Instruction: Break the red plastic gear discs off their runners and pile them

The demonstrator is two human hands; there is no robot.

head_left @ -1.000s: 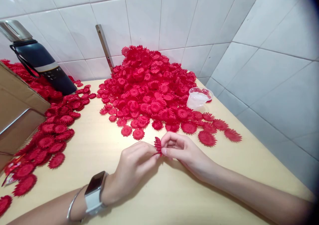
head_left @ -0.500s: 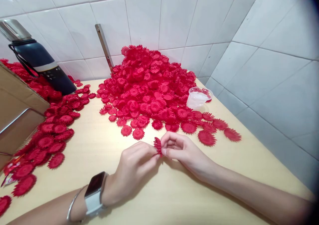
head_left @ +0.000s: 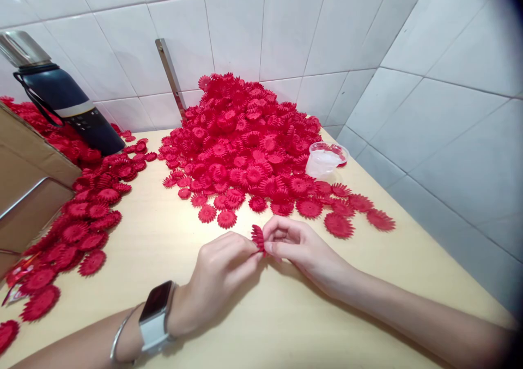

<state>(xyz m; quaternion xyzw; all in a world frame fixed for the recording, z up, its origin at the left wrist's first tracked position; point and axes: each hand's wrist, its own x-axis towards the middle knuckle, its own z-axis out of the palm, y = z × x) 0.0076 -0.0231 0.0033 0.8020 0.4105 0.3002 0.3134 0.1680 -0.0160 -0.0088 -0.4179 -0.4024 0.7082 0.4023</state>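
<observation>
A: What is the biggest thing here?

B: The pale wooden table (head_left: 163, 254). On it, in the upper middle of the frame, sits a big heap of red plastic flower pieces (head_left: 245, 140). A smaller spread of red flower pieces (head_left: 87, 216) lies at the left.

A: And next?

B: A brown cardboard box (head_left: 28, 178) at the left edge, a dark blue bottle with a silver cap (head_left: 65, 107) in the upper left, and a small clear plastic cup (head_left: 324, 161) right of the heap.

A: What about the hands?

B: In the lower middle, the left hand (head_left: 216, 279) and right hand (head_left: 302, 246) both pinch one little red flower piece (head_left: 259, 237), fingers closed on it, just above the table.

A: Did anything change?

B: Hardly. The hands stayed put, so the pinching work on it goes on.
</observation>
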